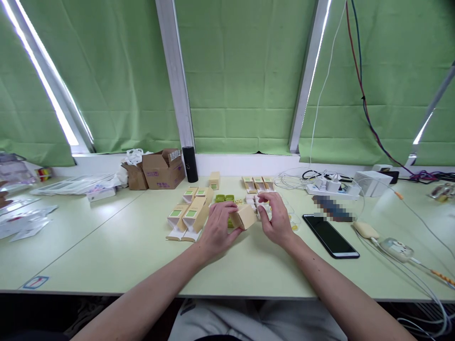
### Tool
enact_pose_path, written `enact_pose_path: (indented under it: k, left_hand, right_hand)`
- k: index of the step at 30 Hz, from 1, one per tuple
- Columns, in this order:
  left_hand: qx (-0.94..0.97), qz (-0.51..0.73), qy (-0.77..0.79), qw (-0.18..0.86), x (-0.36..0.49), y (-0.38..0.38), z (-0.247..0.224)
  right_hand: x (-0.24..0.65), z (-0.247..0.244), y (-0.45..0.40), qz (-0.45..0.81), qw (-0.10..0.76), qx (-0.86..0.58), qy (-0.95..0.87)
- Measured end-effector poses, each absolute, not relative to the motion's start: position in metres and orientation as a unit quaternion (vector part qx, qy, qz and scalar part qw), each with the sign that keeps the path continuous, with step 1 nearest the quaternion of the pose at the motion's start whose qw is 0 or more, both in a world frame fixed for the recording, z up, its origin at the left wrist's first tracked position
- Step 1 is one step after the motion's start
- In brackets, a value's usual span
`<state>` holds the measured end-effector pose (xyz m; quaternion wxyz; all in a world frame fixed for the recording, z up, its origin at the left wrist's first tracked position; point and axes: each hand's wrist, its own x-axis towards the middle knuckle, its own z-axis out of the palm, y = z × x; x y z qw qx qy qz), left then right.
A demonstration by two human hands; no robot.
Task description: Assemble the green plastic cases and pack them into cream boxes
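Grips a small tan box [245,218] in the left hand [219,226], above the middle of the table [124,260], between near and far edges. Pinches the box between left thumb and fingers, with one end face toward the right. Positions the right hand [276,220] just beside the box, with fingers curved and spread away from the thumb. Cannot tell whether touching the small white pieces [250,201] behind the right hand.

Located just beyond the left hand, toward the far edge: green pieces [225,198]. Arranged to the left of the left hand: four cartons [192,214] with green labels, in two pairs, with flaps toward the near edge. Placed nearer the far edge: a row of three cartons [258,183] and a single carton [214,181]. Lying to the right of the right hand: a dark-screened phone [330,236]. Standing at the far edge, left of centre: a black cylinder [190,164] beside a brown cardboard box [165,170].
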<state>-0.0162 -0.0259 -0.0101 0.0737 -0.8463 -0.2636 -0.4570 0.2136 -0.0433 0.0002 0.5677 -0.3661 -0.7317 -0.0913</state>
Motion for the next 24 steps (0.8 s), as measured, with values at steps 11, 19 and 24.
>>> enact_pose_path:
  k: [11,19,24]
  left_hand:
    - [-0.835,-0.417,-0.302,0.192,-0.013,-0.033,-0.009]
    - [-0.827,-0.398,-0.323,0.228,-0.013,-0.033,-0.007]
    - [-0.828,-0.388,-0.324,0.244,-0.012,-0.034,-0.009]
  right_hand:
    - [0.204,-0.004,-0.053,-0.062,0.525,-0.327,-0.784]
    - [0.194,-0.014,-0.05,-0.06,0.495,-0.326,-0.803]
    - [0.193,-0.016,-0.05,-0.055,0.486,-0.327,-0.809]
